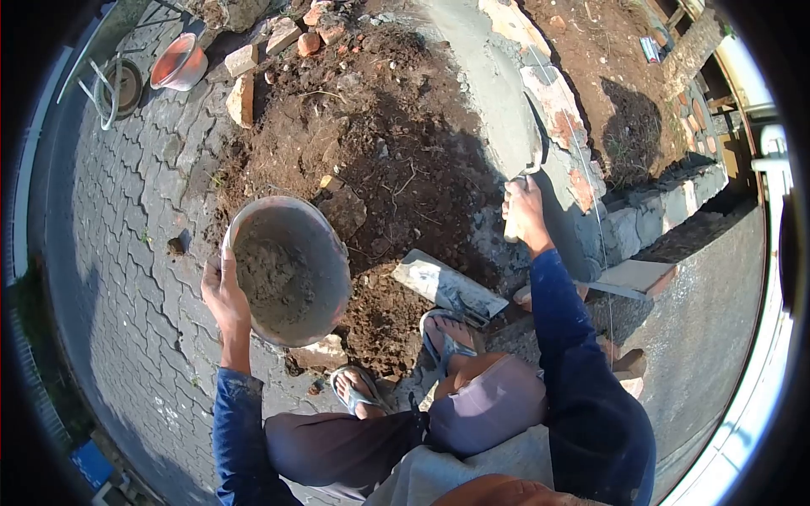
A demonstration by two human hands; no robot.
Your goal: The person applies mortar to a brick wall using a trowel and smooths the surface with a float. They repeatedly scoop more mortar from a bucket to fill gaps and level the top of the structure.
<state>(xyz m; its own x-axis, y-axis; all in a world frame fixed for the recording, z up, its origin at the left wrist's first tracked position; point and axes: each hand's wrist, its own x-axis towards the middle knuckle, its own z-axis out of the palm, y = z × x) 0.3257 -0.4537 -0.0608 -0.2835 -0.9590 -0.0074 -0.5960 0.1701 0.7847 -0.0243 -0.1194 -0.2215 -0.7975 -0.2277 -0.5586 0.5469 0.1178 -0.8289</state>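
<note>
My left hand [226, 291] grips the left rim of a round bucket [336, 291], its thumb over the edge. Grey wet mortar [274, 282] lies inside the bucket. On the right, my right hand [525, 211] is closed around the handle of a trowel [534, 139], whose blade is seen edge-on over the smooth grey mortar strip [494, 101]. A taut string [582, 148] runs along the brickwork [553, 105] beside that strip. Between my hands, a flat rectangular float [447, 285] rests on the soil near my feet.
Grey paving [139, 244] extends on the left, with a reddish bucket [180, 63] and a wheel [118, 88] at the upper left. Loose bricks [241, 99] and dug soil [337, 143] lie ahead. A low block wall [666, 211] stands at the right.
</note>
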